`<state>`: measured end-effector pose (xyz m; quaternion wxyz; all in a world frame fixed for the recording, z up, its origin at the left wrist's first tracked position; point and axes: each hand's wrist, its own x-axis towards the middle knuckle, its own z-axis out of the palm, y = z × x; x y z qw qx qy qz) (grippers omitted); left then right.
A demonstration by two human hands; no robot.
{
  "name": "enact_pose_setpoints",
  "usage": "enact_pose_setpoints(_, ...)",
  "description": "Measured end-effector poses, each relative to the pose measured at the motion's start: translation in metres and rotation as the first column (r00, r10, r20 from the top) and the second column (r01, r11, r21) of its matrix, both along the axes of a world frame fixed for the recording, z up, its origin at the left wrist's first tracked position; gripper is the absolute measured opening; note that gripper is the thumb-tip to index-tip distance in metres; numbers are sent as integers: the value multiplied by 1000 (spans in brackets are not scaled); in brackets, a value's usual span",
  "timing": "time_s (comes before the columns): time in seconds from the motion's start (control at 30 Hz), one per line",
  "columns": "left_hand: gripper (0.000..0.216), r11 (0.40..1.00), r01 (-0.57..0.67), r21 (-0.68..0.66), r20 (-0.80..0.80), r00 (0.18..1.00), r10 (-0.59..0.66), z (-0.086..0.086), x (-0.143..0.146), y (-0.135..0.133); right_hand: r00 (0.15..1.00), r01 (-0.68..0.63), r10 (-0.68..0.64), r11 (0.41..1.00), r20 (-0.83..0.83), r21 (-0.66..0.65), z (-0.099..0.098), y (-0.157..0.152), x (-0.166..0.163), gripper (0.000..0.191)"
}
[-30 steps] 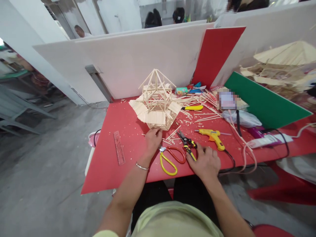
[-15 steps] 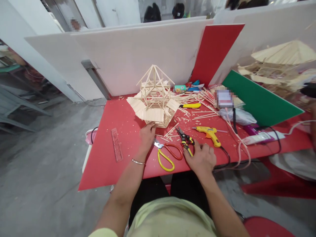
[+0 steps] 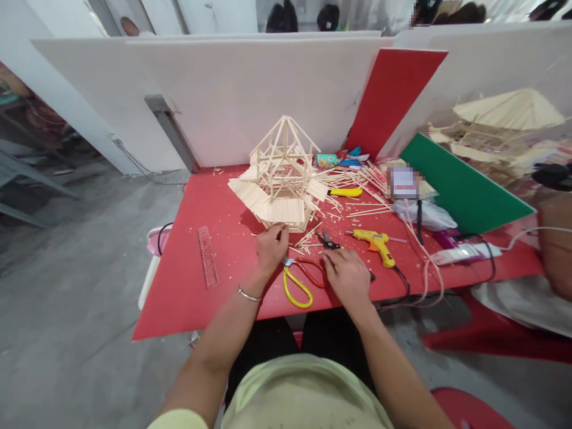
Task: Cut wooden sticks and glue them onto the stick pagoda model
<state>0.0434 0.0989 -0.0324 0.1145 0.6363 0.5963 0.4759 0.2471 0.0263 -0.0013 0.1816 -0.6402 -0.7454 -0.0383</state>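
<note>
The left hand (image 3: 270, 247) is resting at the near, lower edge of the stick model (image 3: 285, 210), which is standing on the red table (image 3: 174, 298) just beyond its fingertips. Thumb and forefinger are bunching close together; whether they are pinching a stick or the base rim, I cannot tell. The right hand (image 3: 348, 277) is lying over the handles of the pliers (image 3: 329, 243), fingers curling down, the dark tips pointing away from the palm. Its underside is hidden, so I cannot tell whether it is gripping or only covering them.

Working well here is probably calling for a light left touch, kept low on the base, so no force is loading the sloping panels above it. The right hand is best taking both handles fully before lifting, keeping the tips clear of the loose sticks (image 3: 308, 238) just ahead. The scissors (image 3: 300, 283) are lying between the two hands, so a low sweep would be risking a snag. Right of the right hand, the glue gun (image 3: 378, 243) is trailing its cord.
</note>
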Motion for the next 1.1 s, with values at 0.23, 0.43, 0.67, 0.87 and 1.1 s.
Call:
enact_pose_setpoints(0.23,22,995,72,-70,54,996,-68,-1,2,0,961,-185,229,949,156,-255,6,72,-19,27)
enact_pose_setpoints(0.43,23,986,138,-97,9,990,-138,-7,0,3,924,-308,363,894,122,-325,-7,103,-16,19)
enact_pose_setpoints(0.67,23,946,314,-76,-182,929,-323,-11,4,1,904,-402,427,867,22,-295,-16,107,-12,19)
enact_pose_setpoints(0.87,22,913,395,-104,-250,878,-409,-10,4,3,873,-479,446,861,-198,-173,-10,93,-8,20)
enact_pose_setpoints(1.1,28,946,171,-275,-247,938,-242,-5,7,4,870,-290,246,956,-428,-40,-16,90,19,32)
